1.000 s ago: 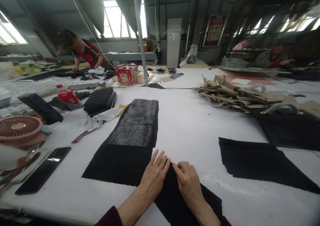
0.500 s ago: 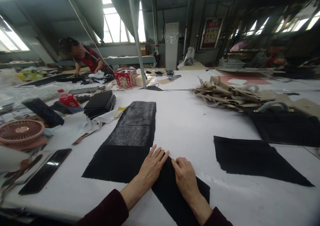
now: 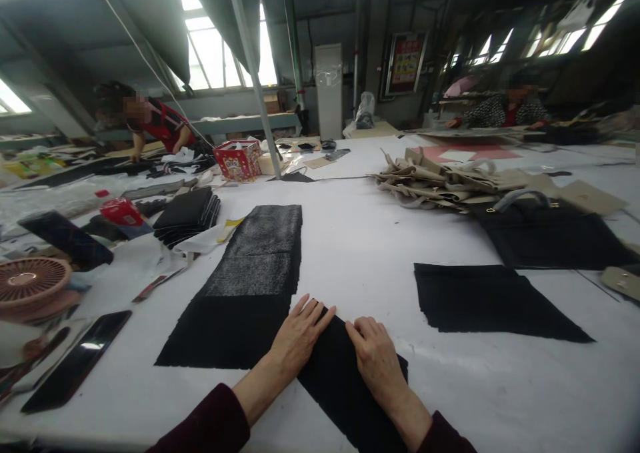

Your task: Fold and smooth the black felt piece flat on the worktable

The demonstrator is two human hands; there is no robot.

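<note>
On the white table in front of me lies a black fabric piece (image 3: 340,379), turned at an angle, with both hands on its upper edge. My left hand (image 3: 296,333) rests flat on that edge, fingers stretched out. My right hand (image 3: 376,356) has its fingers curled in, the fingertips at the edge a short gap from my left fingers; its palm side is hidden. Just to the left, a stack of black fabric pieces (image 3: 225,329) has a speckled grey upper part. Another black fabric piece (image 3: 495,299) lies flat to the right.
At the left are a phone (image 3: 77,359), a pink fan (image 3: 35,279) and a pile of folded black pieces (image 3: 185,213). Beige pieces (image 3: 440,183) and a black bag panel with a handle (image 3: 560,236) lie at the right. A pole (image 3: 253,73) rises behind. Two people work farther back.
My view has turned slightly right, so the table things sit farther left. My right hand has slid a little away from my left along the edge. The person at the right has spread their arms.
</note>
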